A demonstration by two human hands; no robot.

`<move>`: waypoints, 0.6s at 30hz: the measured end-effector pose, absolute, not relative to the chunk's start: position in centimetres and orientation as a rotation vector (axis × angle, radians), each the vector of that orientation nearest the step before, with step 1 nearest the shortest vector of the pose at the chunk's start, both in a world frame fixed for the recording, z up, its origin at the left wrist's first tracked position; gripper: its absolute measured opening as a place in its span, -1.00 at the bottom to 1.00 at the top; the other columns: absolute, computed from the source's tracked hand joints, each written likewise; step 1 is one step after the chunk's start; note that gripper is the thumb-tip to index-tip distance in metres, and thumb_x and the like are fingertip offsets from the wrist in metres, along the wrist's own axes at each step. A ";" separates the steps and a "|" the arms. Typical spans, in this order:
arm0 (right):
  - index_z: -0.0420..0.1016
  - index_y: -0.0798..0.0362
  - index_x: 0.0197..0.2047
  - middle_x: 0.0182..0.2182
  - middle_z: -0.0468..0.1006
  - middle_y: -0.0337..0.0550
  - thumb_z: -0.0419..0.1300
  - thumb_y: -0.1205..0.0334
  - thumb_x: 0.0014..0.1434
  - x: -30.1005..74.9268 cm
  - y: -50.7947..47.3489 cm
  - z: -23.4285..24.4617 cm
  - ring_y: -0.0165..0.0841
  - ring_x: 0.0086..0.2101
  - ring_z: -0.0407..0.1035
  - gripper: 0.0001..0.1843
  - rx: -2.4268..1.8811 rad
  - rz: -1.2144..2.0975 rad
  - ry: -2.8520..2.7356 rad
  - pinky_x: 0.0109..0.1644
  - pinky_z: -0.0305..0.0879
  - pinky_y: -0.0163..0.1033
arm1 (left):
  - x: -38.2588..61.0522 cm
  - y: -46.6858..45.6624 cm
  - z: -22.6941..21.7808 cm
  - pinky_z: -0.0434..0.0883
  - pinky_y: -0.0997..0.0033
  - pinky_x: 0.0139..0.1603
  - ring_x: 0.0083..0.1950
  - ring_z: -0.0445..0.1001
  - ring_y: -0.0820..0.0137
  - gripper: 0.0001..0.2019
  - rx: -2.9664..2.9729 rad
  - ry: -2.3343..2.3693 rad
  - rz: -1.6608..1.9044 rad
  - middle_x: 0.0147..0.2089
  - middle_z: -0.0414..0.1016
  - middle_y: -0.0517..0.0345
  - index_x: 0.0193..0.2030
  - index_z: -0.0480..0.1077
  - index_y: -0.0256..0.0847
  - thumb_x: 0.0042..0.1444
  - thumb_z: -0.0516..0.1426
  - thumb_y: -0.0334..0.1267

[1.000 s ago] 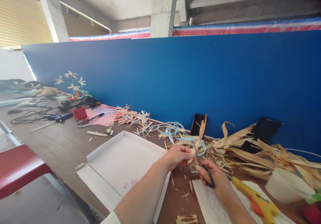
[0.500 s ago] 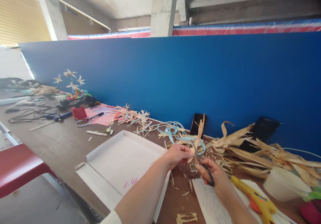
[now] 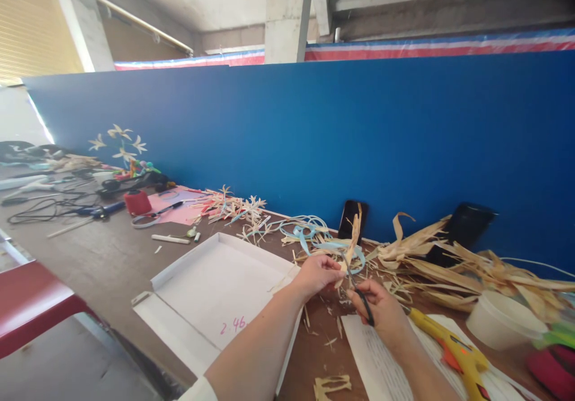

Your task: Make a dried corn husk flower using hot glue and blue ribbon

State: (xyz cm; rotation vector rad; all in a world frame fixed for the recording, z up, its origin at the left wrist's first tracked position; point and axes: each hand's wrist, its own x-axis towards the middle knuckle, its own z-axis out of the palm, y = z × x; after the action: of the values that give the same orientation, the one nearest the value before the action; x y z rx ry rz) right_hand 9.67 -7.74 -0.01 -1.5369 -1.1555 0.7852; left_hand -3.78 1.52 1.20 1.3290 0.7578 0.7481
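Observation:
My left hand pinches a strip of dried corn husk, which points up and away from me. In my right hand are scissors with dark handles. Their blades meet the husk close to my left fingertips; whether they are parted I cannot make out. Husk scraps lie on the table below. Behind my hands are pale blue ribbon and a phone leaning on the blue panel.
An open white box lies left of my hands. To the right are a yellow glue gun on printed paper, a white tub and a heap of dried husks. Husk flowers sit along the blue panel.
The camera view has shifted slightly. My hands stay together at the husk strip, the scissors still against it, with the right hand turned a little.

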 end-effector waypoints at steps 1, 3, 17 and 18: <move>0.29 0.00 -0.47 -0.75 0.26 -0.40 0.28 0.03 -0.16 9.7 -7.8 0.0 -0.49 -0.69 0.11 -0.71 -1.538 0.806 -1.156 -0.62 0.00 -0.36 | -3.6 1.4 1.2 0.23 0.55 -0.53 -0.58 0.29 0.56 -0.76 1.403 0.793 0.770 -0.56 0.36 0.25 -0.34 0.34 -0.28 -0.15 0.25 -0.24; 0.29 0.00 -0.46 -0.74 0.26 -0.41 0.26 0.07 -0.15 9.8 -7.8 0.0 -0.48 -0.68 0.11 -0.74 -1.561 0.817 -1.168 -0.61 0.00 -0.36 | -3.4 1.2 1.1 0.27 0.54 -0.46 -0.50 0.34 0.52 -0.78 1.576 0.865 0.826 -0.49 0.40 0.22 -0.34 0.33 -0.27 -0.13 0.24 -0.27; 0.32 -0.12 -0.33 -0.55 0.46 -0.26 0.03 0.02 0.05 7.9 -9.0 1.8 -0.29 -0.50 0.36 -0.83 -2.227 0.128 -1.407 -0.50 -0.02 -0.29 | -3.4 -1.5 2.2 0.24 0.42 -0.26 -0.26 0.41 0.31 -0.84 2.399 1.295 0.811 -0.31 0.44 0.09 -0.27 0.31 -0.20 0.06 0.08 -0.17; 0.32 -0.12 -0.32 -0.54 0.47 -0.24 0.03 0.02 0.06 7.6 -9.1 2.0 -0.27 -0.48 0.37 -0.83 -2.253 0.098 -1.418 -0.50 -0.02 -0.28 | -3.3 -1.6 2.2 0.23 0.42 -0.26 -0.25 0.41 0.31 -0.85 2.395 1.309 0.815 -0.30 0.44 0.08 -0.27 0.32 -0.20 0.07 0.07 -0.18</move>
State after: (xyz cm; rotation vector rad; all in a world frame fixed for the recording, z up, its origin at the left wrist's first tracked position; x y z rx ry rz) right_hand 7.64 -9.09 1.96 -2.2533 -1.4184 0.0984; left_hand -3.34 -1.58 2.19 2.3952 1.3091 0.8150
